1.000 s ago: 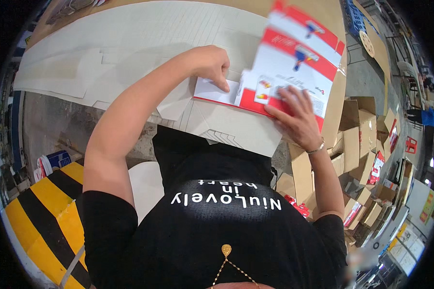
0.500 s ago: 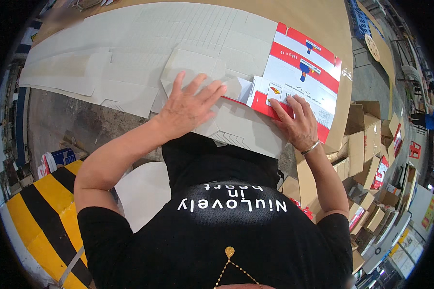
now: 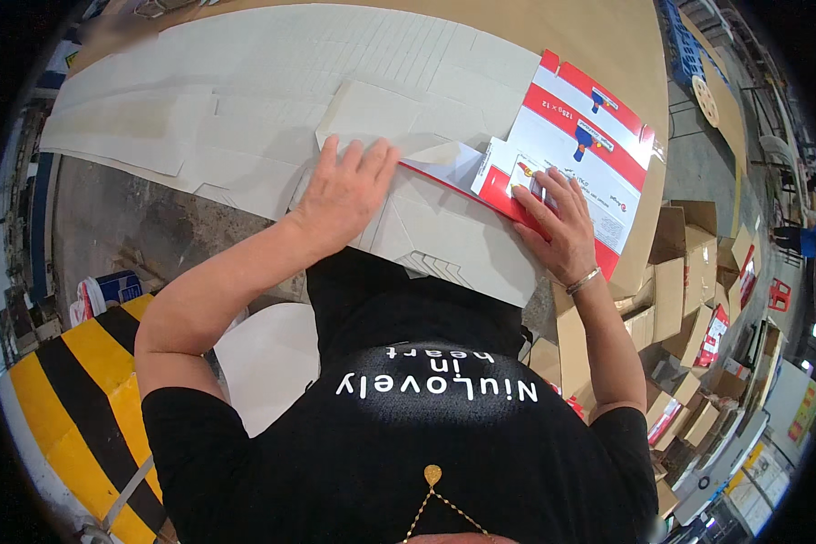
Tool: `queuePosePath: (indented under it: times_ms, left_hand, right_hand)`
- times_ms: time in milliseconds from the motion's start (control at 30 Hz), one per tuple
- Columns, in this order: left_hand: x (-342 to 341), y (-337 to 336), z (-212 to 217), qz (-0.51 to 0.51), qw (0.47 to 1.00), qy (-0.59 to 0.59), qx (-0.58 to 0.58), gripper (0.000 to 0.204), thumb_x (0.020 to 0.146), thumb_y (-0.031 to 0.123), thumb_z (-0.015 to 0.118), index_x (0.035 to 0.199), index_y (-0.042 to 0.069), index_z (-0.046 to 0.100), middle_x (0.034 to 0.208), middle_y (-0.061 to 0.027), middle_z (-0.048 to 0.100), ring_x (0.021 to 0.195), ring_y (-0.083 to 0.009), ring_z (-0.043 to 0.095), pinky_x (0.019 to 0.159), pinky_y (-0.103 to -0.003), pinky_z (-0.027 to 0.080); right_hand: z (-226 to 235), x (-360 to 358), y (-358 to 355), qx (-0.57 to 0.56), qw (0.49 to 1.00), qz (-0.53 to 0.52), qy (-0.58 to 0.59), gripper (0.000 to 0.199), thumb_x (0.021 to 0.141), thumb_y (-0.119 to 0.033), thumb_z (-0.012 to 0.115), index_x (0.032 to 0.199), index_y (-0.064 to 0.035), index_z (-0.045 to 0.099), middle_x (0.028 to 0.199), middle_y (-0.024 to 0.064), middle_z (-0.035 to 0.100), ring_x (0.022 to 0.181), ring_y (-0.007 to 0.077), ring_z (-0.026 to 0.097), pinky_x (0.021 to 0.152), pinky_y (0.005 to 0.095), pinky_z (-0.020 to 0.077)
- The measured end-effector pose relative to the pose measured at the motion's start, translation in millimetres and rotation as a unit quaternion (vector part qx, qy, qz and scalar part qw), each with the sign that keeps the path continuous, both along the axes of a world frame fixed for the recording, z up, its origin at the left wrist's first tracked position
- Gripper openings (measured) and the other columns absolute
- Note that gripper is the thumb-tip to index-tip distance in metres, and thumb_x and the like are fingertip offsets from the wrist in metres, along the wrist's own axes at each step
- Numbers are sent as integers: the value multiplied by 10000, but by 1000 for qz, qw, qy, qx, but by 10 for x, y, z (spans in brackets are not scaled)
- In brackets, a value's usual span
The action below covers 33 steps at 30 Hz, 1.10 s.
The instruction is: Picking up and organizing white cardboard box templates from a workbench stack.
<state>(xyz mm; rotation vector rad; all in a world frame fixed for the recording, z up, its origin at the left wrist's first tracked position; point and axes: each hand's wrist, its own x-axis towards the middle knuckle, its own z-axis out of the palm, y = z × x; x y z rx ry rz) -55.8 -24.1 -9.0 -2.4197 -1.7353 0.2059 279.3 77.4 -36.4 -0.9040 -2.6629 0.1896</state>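
A red-and-white printed box blank [image 3: 607, 168] lies partly folded over, with its plain grey inner side [image 3: 385, 113] turned up on the left. My left hand [image 3: 346, 190] presses on the grey folded part, fingers stretched out close together near the fold. Where the flap lifts a little between my hands, a white inner strip [image 3: 458, 163] shows. On the printed panel rests my right hand [image 3: 558, 218], its fingers spread and slightly bent over the red and white print. Neither hand grips anything. Beneath are more flat grey box blanks [image 3: 236, 100].
Brown cardboard [image 3: 607, 36] covers the table beyond the blanks. Opened brown cartons [image 3: 680, 263] are piled to my right. A yellow-and-black striped surface [image 3: 82, 390] stands at my left, and a blue plastic crate [image 3: 680, 45] is at the far right.
My left hand has slid a little left and its fingers have come closer together. The printed blank has shifted slightly right and nearer, and my right hand stays on it.
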Motion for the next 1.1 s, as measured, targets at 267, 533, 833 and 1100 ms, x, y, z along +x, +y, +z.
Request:
queuePosePath:
  times_ms: [267,533,833,1100]
  left_hand:
    - [-473,305,239,36,961,-272,26,564,831,101,730,1357,86,526,1363,-138,529,1219,-280,548,1045,-441,442]
    - [127,438,-410,288,225,-926,97,600,895,13,711,1436,17,451,1355,-132,536,1242,-243,538,1056,-382,460]
    - [320,529,-286,-77,943,-321,-26,605,974,250,570,1544,317,379,1631,-190,202,1499,-465,144,1207,-597,131]
    - [515,468,-373,-36,981,-189,-17,575,1009,470,486,1549,311,366,1639,-197,169,1490,-474,134,1173,-678,103]
  right_hand:
    - [122,19,-43,-36,999,23,-6,647,733,-283,844,1347,-275,640,1454,116,513,1398,347,441,1186,547,316]
    - [123,53,-54,-57,998,39,-16,597,852,-221,732,1416,-319,561,1471,133,481,1424,364,395,1205,562,253]
    - [121,17,-37,-22,996,64,-51,807,811,-148,755,1453,-516,431,1501,152,414,1404,406,392,1171,611,282]
    - [128,24,-106,-29,997,64,-41,622,780,-214,787,1318,-471,612,1463,120,430,1394,389,390,1180,593,271]
